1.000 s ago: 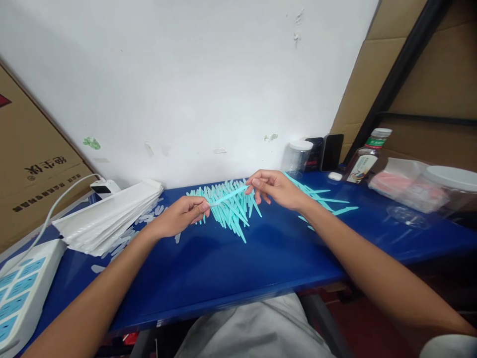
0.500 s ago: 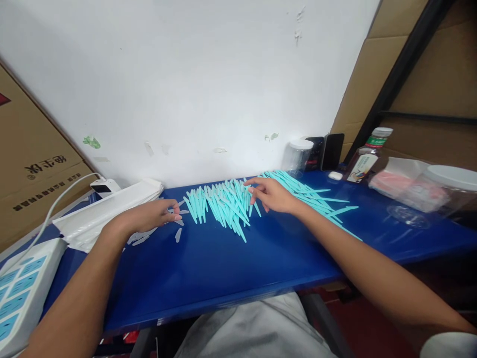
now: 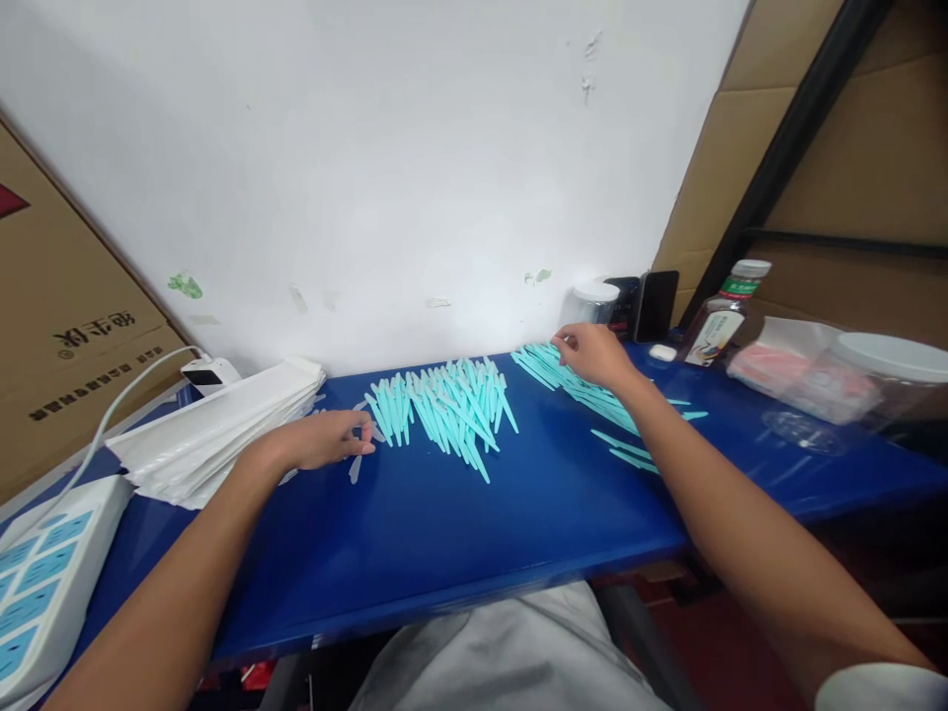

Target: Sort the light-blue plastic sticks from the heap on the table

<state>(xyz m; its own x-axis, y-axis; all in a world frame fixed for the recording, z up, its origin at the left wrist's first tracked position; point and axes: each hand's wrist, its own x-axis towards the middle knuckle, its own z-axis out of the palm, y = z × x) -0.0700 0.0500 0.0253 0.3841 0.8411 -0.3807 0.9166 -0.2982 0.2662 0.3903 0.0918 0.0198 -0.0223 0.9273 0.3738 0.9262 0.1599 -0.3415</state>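
Teal sticks, right-hand pile (image 3: 534, 365): at the back of the bench (image 3: 459, 563), part hidden beneath the right hand (image 3: 592, 355) and forearm.
Right hand: directly over this pile, fingers curled to thumb; whether a stick is held cannot be told.
Teal sticks with pale ends, central group (image 3: 459, 410): between the hands, in plain sight.
Pale slips (image 3: 355, 469): loose, several covered by the left hand (image 3: 326, 440) and wrist.
Left hand: just left of the central group, thumb and fingers nearly meeting; any slip between them too small to make out.
Power strip (image 3: 70, 583): cut off at left.
White item (image 3: 881, 686): cut off, lower right, unidentified.
Room: bare bench from central group to front edge; wall (image 3: 415, 178) closing the back.
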